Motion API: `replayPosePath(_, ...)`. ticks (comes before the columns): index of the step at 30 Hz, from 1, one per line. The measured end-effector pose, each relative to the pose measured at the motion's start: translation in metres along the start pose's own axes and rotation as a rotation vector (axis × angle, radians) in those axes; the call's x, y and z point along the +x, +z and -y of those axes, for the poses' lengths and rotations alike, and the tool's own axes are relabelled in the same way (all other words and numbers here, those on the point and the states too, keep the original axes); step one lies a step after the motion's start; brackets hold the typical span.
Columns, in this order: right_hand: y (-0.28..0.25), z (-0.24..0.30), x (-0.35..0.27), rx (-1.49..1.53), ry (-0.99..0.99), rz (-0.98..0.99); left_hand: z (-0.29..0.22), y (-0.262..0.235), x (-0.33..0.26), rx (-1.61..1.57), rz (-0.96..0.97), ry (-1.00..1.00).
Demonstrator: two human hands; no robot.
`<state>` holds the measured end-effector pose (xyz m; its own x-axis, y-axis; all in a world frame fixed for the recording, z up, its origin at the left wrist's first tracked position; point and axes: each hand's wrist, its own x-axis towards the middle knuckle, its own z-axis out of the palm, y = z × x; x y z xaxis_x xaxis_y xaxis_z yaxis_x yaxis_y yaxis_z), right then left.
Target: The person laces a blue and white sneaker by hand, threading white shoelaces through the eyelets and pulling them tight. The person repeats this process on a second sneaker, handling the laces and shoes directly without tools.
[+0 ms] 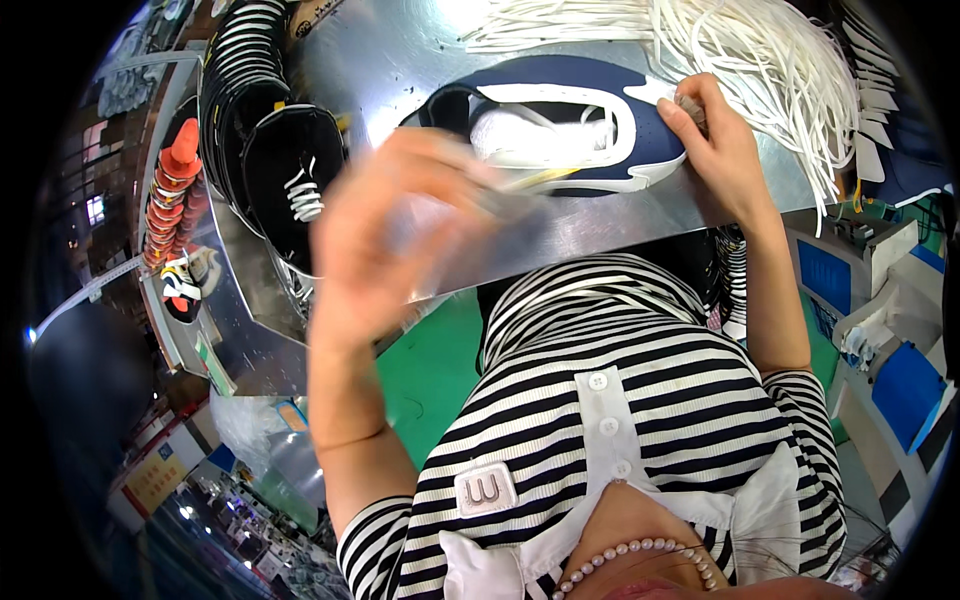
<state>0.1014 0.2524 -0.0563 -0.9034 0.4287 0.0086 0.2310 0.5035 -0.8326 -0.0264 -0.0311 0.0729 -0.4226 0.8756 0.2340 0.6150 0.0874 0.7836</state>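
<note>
A navy shoe upper [655, 135] with white trim lies on its side along the metal table, its opening showing white material inside. My right hand [720, 140] grips its right end between thumb and fingers, with something greyish at the fingertips. My left hand [400, 220] is raised in front of the upper's left end, bent at the fingers and smeared by motion. A thin yellowish strip [550, 177] crosses the upper's near edge close to the left fingers. Whether the left hand holds that strip or anything else is too blurred to tell.
White laces [750, 70] are heaped at the table's far right. Nested black shoe uppers [290, 180] with white laces stand at the left. Beyond them rises a stack of orange-red pieces [172, 190]. More navy and white parts [890, 140] lie at the right edge.
</note>
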Motion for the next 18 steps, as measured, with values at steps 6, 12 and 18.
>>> replayPosePath(6,-0.01,0.015,0.002,-0.164,-0.333,-0.297,0.014,0.039,0.046,0.513,-0.306,0.057)
replayPosePath(12,0.018,0.044,-0.002,0.767,0.038,0.134,0.031,0.088,0.068,0.306,-0.323,0.045)
replayPosePath(18,0.02,0.043,0.003,0.91,0.231,0.059,0.028,0.065,0.031,0.544,-0.067,-0.026)
